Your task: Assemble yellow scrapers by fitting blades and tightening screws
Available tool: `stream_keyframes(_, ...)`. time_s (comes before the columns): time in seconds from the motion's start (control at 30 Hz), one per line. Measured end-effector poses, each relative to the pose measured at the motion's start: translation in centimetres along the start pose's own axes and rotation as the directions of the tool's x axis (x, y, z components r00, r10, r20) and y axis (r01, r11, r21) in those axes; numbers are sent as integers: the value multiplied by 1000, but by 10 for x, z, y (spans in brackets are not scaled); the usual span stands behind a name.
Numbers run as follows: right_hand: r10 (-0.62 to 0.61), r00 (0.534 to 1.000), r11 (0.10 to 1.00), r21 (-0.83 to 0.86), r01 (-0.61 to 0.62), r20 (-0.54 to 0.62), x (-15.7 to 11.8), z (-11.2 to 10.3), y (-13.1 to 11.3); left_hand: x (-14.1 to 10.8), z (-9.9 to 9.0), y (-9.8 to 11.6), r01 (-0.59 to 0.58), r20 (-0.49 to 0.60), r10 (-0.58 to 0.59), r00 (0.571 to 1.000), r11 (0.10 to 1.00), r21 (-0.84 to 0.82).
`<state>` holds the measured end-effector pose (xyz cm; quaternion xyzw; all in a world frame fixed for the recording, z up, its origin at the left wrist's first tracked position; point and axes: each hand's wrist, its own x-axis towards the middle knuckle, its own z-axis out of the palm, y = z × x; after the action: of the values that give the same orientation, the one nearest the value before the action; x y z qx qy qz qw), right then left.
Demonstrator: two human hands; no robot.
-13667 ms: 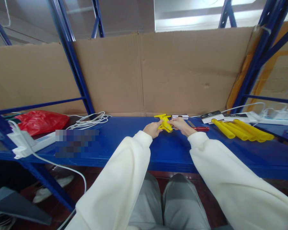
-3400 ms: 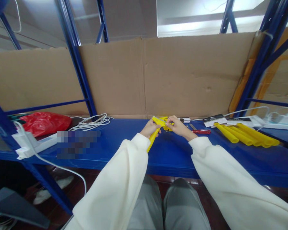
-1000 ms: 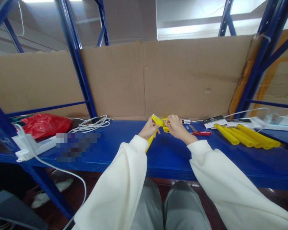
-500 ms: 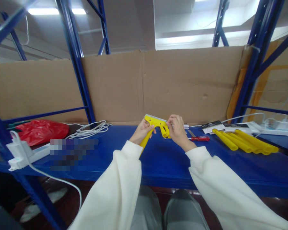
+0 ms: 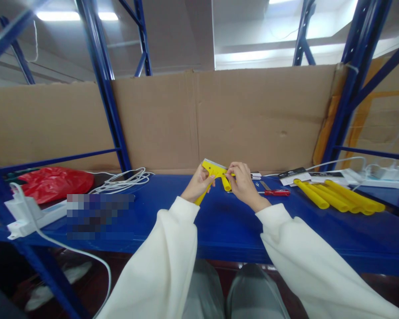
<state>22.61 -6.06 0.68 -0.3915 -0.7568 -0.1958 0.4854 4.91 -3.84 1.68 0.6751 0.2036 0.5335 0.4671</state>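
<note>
Holds yellow tool (image 5: 213,170) in left hand (image 5: 197,182), well left of red screwdriver (image 5: 277,192) and tilted, with handle running down-left to the cuff. Works with right hand (image 5: 242,181) at right end of the tool's head, just left of the screwdriver's handle. Compared with half a second ago, brings right fingers further over that end and hides more of it. Leaves red screwdriver lying there, as in the earlier views. Suggests, as a judgement, bare-fingertip work on that corner, not driving with the screwdriver.

Fingers: left, closed around the neck below the head, thumb in front. Right, thumb and index drawn together on the head's right end, others curled. Cannot tell if also pinching a small part.

Materials and shapes: smooth yellow, plastic-looking tool, roughly T-shaped, with straight pale strip (image 5: 215,164) along top edge, probably metal. Shows also a rounded yellow tube end (image 5: 225,183) between the hands, left of the screwdriver; cannot tell if separate. Right of the screwdriver, yellow tubes (image 5: 339,197), glossy, hollow-ended, side by side. Beyond its handle, black-and-white box (image 5: 294,176), flat-sided. Far left of it, crinkled red bag (image 5: 56,182), looped white cable (image 5: 129,180), hard white power strip (image 5: 51,218). Beneath it, smooth blue bench (image 5: 232,230); behind it, matte creased cardboard (image 5: 252,119). Wears soft-looking white sleeves (image 5: 159,261) on both arms, nearer than the screwdriver.
</note>
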Motion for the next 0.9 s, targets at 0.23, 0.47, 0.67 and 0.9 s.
stream_keyframes(0.23, 33, 999, 999, -26, -32, 37, 1, 3, -3, 1, 2, -4, -1, -24, 2, 1000, 998, 65)
stream_keyframes(0.47, 165, 985, 984, -74, -162, 45, 1, 15, -6, 4, 9, -7, 5, -85, 5, 996, 992, 127)
stream_keyframes(0.67, 168, 984, 984, -63, -164, 62, 2, 19, -1, 5, 8, -10, 10, -89, 1, 996, 992, 128)
stream_keyframes(0.9, 91, 986, 988, -140, -71, 138, 0, 9, -5, 4, 5, -10, 69, -72, -60, 996, 990, 123)
